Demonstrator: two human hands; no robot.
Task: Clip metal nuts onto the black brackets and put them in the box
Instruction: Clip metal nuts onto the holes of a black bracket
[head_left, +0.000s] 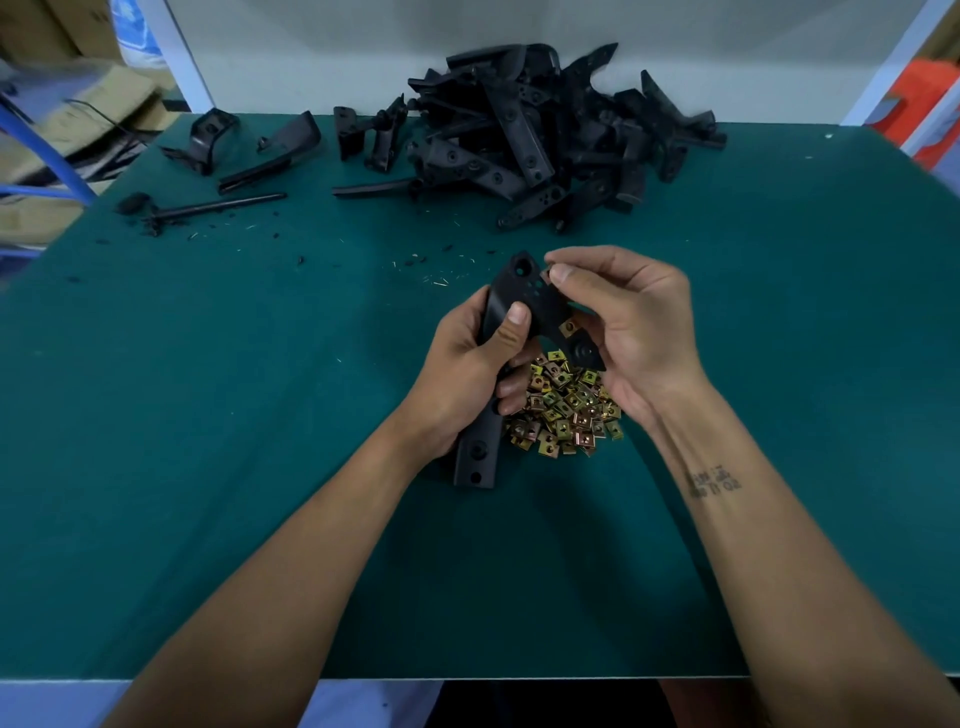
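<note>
At the bracket (511, 306) top, right fingers (563, 271) pinch a nut (546, 274).

Hands (545, 343) clip nut (546, 274) onto bracket (511, 332).

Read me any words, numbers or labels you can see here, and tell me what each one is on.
Nothing can be read for certain.
Right forearm tattoo: two short lines of dark characters, too blurred to read.
Cardboard boxes at far left: no legible print.
Held bracket, metal nuts: no markings visible.
</note>
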